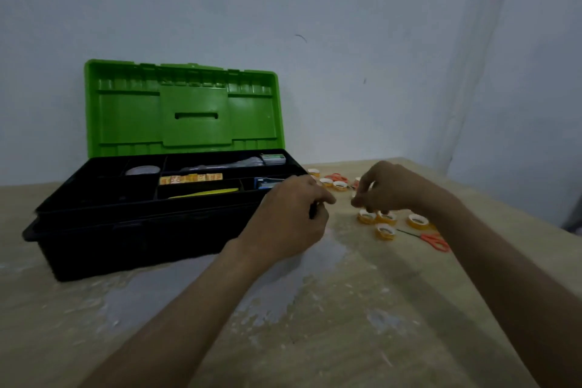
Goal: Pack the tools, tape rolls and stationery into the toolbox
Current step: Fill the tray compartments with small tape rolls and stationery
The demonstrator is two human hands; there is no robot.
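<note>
The black toolbox (132, 239) stands open at the left with its green lid (184, 107) upright. Its tray holds a clear tape roll (143, 170), a row of small orange-and-white items (190, 179), a yellow tool (204, 193) and a small box (273, 159). My left hand (289, 217) hovers by the toolbox's right end, its fingers curled round what looks like a small dark object. My right hand (390, 187) is over a cluster of yellow tape rolls (386, 218), and its fingertips pinch something small and pale, seemingly a tape roll.
More yellow tape rolls (327, 182) and orange scissors (337, 177) lie further back beside the toolbox. Another pair of orange scissors (436, 241) lies right of the near rolls. The wooden table (315, 324) has worn pale patches. Walls close in behind and to the right.
</note>
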